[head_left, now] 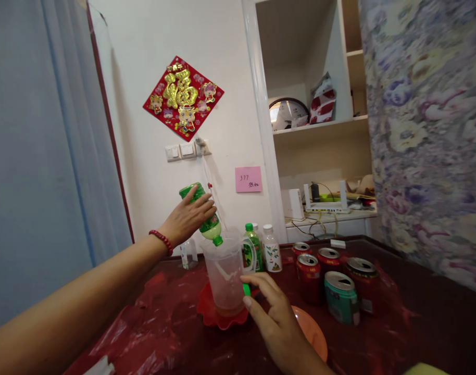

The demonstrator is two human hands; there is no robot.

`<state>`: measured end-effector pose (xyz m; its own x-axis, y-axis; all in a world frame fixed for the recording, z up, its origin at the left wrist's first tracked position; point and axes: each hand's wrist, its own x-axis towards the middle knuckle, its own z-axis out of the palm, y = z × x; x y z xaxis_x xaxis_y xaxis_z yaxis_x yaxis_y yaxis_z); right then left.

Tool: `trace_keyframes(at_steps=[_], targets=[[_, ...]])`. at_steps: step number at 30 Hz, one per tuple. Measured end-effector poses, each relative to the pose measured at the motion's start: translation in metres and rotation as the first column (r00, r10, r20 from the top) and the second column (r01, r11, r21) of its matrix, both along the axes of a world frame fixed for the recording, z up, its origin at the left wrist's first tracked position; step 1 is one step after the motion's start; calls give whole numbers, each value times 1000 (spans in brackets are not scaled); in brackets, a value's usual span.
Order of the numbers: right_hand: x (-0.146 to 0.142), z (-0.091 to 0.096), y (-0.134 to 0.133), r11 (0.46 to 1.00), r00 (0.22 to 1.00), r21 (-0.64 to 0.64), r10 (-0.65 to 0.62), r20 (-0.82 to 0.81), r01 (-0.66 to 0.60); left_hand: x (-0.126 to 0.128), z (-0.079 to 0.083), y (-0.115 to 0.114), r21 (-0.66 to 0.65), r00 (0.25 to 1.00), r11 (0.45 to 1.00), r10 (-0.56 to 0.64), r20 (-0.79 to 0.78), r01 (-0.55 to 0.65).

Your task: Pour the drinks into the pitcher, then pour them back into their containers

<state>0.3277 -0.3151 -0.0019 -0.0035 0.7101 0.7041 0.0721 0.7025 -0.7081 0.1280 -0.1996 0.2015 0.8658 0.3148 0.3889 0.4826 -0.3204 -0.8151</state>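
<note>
Pour slowly, the left hand [189, 214] with its grip wrapped round the green-labelled plastic bottle [211, 227] tilted neck-down over the tall translucent plastic pitcher [227, 278], the right hand [275, 317] pinching a small green plastic cap [246, 289].

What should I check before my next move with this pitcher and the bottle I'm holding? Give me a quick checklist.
1. Left hand gripping the tipped bottle: ok, fingers lie across its side.
2. Bottle's neck end over the pitcher: ok, it appears above the opening.
3. Neck uncapped: cannot tell, its end just shows green.
4. Room left in the pitcher: ok, only shallow amber liquid shows at the bottom.
5. Pitcher firmly seated: cannot tell; it stands by its base at the red dish.
6. Right hand free: not ok, a small green piece sits between thumb and fingers.
</note>
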Motion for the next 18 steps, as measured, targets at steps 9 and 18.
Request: trace_keyframes(at_steps=[9,18], targets=[[0,-1,0,1000,1000,0,-19,-9,19,-1,-3,0,27,999,1000,15,43,-16],[0,-1,-1,999,998,-51,-20,-52,17,-19,-21,-5,-80,950,983,178,258,-163]])
